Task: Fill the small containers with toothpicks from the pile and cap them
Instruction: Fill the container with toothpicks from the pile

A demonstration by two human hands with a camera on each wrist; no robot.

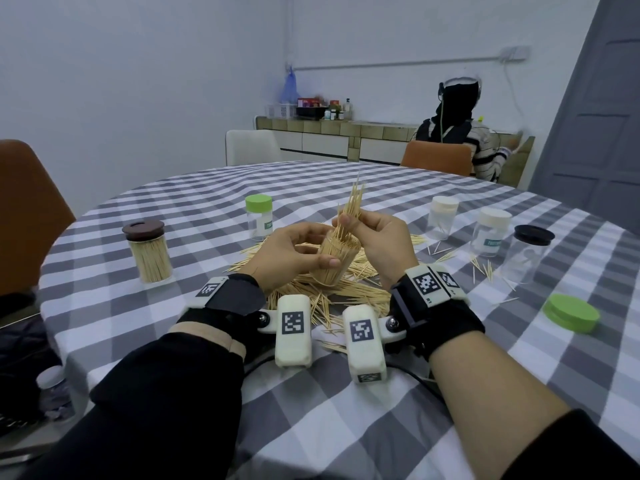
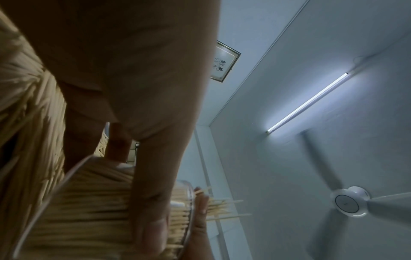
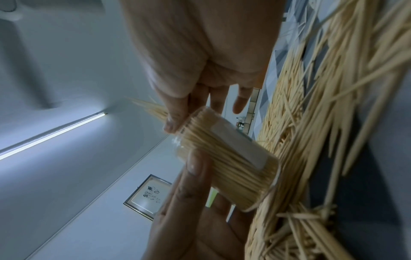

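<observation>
My left hand grips a clear small container packed with toothpicks, tilted above the toothpick pile at the table's middle. The same container shows full in the right wrist view, and the container fills the lower left wrist view. My right hand pinches a bundle of toothpicks whose lower ends stand in the container's open mouth. A loose green lid lies at the right.
A capped full jar with a brown lid stands left, a green-capped jar behind. Two white-capped jars and a black-capped jar stand right, amid stray toothpicks. Chairs ring the checked table; a person sits beyond.
</observation>
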